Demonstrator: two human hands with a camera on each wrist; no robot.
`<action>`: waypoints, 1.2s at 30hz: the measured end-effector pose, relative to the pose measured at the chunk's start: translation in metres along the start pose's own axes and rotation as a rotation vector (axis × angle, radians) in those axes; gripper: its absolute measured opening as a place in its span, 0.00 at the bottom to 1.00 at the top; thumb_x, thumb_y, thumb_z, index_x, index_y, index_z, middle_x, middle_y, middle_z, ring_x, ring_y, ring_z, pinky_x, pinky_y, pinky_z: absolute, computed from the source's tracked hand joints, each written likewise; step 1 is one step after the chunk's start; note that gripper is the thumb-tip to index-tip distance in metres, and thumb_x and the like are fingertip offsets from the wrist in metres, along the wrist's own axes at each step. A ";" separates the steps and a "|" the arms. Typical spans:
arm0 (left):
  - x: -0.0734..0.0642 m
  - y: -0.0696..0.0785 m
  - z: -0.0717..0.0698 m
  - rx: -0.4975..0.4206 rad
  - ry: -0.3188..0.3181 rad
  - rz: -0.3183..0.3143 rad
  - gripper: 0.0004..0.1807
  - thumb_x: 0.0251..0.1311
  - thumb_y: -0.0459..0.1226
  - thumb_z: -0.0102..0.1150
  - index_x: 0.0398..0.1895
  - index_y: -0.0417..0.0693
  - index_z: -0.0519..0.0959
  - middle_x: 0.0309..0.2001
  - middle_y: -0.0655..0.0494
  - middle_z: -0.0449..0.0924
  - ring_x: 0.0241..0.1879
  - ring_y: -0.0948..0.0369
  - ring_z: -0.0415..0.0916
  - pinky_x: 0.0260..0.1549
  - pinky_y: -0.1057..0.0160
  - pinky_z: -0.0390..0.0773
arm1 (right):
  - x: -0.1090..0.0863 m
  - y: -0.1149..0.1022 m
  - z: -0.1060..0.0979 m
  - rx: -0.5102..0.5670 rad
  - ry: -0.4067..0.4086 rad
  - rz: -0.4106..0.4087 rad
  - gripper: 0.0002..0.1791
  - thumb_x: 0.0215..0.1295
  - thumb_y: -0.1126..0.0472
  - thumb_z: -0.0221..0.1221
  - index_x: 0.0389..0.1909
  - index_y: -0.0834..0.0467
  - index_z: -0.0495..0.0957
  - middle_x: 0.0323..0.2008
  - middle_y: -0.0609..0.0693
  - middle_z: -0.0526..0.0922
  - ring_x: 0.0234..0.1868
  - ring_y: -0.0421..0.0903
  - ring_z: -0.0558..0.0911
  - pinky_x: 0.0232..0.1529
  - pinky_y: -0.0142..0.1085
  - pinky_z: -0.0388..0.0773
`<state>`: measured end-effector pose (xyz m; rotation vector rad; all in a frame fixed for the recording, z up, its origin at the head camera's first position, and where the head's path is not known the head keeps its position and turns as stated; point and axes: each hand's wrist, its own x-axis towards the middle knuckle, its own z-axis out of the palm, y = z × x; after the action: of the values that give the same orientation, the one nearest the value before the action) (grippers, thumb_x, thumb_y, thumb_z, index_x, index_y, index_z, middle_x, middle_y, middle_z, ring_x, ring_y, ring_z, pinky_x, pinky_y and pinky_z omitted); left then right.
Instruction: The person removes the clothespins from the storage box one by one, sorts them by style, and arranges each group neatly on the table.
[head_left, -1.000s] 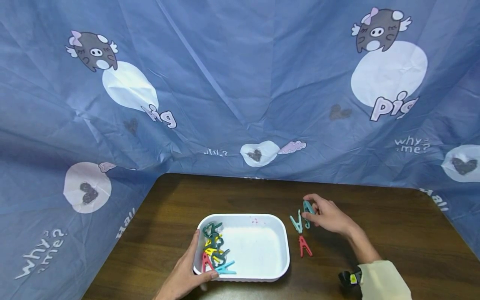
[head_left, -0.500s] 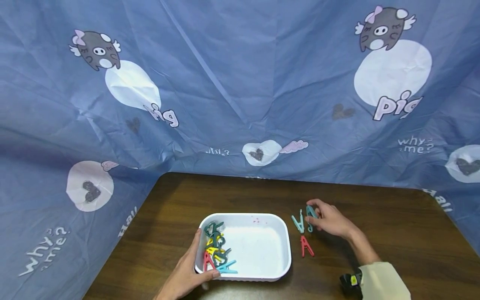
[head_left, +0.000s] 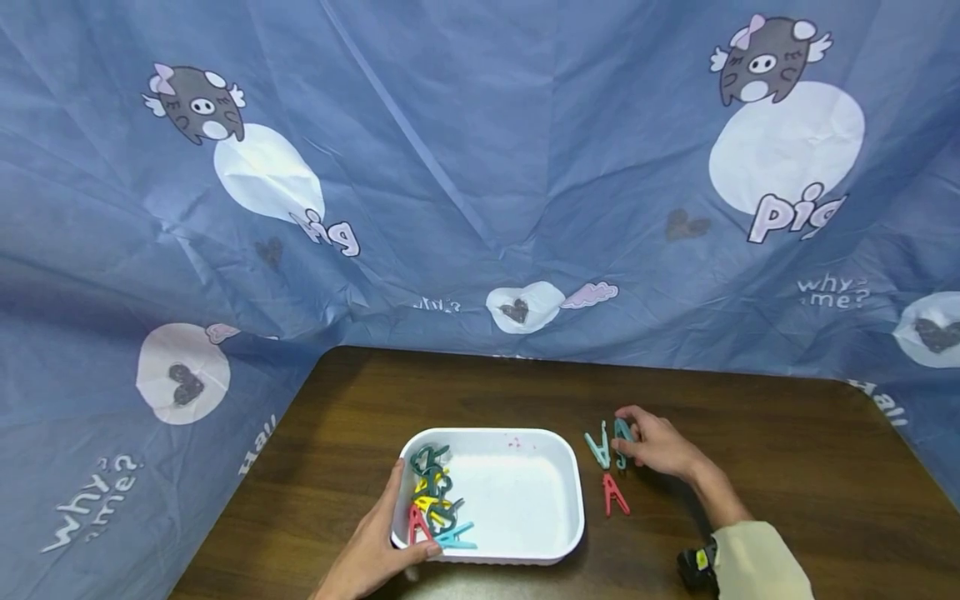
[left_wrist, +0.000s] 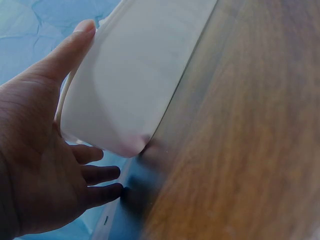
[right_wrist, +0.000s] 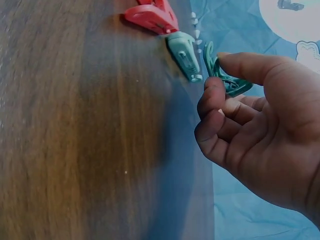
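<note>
My left hand (head_left: 371, 533) rests at the near left corner of a white plastic tray (head_left: 517, 553). Its thumb lies along the front rim, and the other fingers extend along the left side, straight and loosely spread in the left wrist view. With thumb and fingers, my right hand (head_left: 660, 446) pinches a dark teal clothespin (head_left: 622, 429), which stands upright just right of the tray. Close beside it lies a light mint clothespin (head_left: 598, 447), spread in a V. A red clothespin (head_left: 615, 494) lies nearer to me. In the right wrist view, the held clothespin (right_wrist: 240, 86) is partly hidden by fingers.
Along the tray's left side lie several clothespins: dark green (head_left: 429, 458), yellow (head_left: 431, 504), red (head_left: 417, 523) and light blue (head_left: 456, 537). A blue printed cloth (head_left: 450, 167) hangs behind the dark wooden table (head_left: 420, 383). A black wrist device (head_left: 697, 567) is at the right sleeve.
My right hand has shifted slightly right and toward me with the dark teal clothespin, moving it a little away from the mint one. The left hand and tray stay put.
</note>
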<state>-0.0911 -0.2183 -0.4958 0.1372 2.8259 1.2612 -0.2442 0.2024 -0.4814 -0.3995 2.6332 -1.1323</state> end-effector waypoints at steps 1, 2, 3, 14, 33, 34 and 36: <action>0.000 0.000 0.000 -0.005 -0.006 -0.008 0.68 0.44 0.52 0.78 0.82 0.46 0.42 0.79 0.38 0.51 0.74 0.43 0.58 0.70 0.39 0.63 | 0.000 0.001 0.000 -0.004 0.001 0.006 0.30 0.67 0.61 0.61 0.65 0.71 0.66 0.22 0.48 0.75 0.22 0.43 0.75 0.24 0.32 0.70; 0.000 0.001 0.000 -0.007 -0.009 -0.009 0.68 0.44 0.52 0.78 0.82 0.47 0.42 0.79 0.38 0.50 0.74 0.43 0.57 0.70 0.39 0.63 | 0.000 0.002 0.001 -0.008 0.001 0.010 0.30 0.67 0.61 0.61 0.65 0.71 0.66 0.22 0.48 0.75 0.22 0.42 0.75 0.24 0.32 0.69; 0.000 0.001 0.000 -0.006 -0.009 -0.008 0.68 0.44 0.53 0.78 0.82 0.47 0.42 0.79 0.38 0.50 0.74 0.42 0.57 0.70 0.39 0.63 | 0.000 0.003 0.001 -0.015 0.002 0.007 0.30 0.67 0.61 0.61 0.65 0.71 0.66 0.22 0.48 0.75 0.21 0.42 0.75 0.24 0.32 0.70; -0.001 0.002 -0.001 -0.009 -0.015 -0.021 0.69 0.44 0.52 0.78 0.82 0.47 0.41 0.79 0.38 0.50 0.74 0.43 0.58 0.69 0.40 0.64 | -0.002 0.011 0.003 -0.033 0.028 -0.014 0.27 0.65 0.65 0.61 0.61 0.73 0.68 0.20 0.48 0.75 0.21 0.42 0.76 0.23 0.31 0.70; 0.001 0.004 0.000 -0.010 -0.027 -0.024 0.68 0.45 0.51 0.78 0.82 0.45 0.41 0.79 0.37 0.49 0.75 0.40 0.56 0.70 0.38 0.62 | -0.009 0.014 0.002 -0.062 0.049 0.015 0.27 0.64 0.65 0.61 0.61 0.73 0.68 0.21 0.48 0.78 0.21 0.42 0.76 0.23 0.31 0.70; 0.001 0.004 0.000 -0.011 -0.028 -0.026 0.68 0.45 0.51 0.78 0.82 0.45 0.41 0.79 0.36 0.49 0.75 0.40 0.56 0.70 0.38 0.62 | -0.010 0.014 0.002 -0.066 0.049 0.015 0.28 0.64 0.65 0.61 0.62 0.73 0.68 0.20 0.48 0.78 0.21 0.41 0.76 0.22 0.31 0.70; 0.001 0.004 0.000 -0.011 -0.032 -0.035 0.68 0.45 0.51 0.78 0.82 0.45 0.40 0.79 0.37 0.49 0.75 0.41 0.56 0.70 0.38 0.62 | -0.010 0.015 0.001 -0.064 0.049 0.021 0.28 0.65 0.65 0.61 0.62 0.73 0.67 0.20 0.48 0.78 0.20 0.41 0.75 0.22 0.31 0.69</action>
<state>-0.0919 -0.2160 -0.4930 0.1051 2.7814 1.2564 -0.2370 0.2150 -0.4917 -0.3593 2.7151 -1.0671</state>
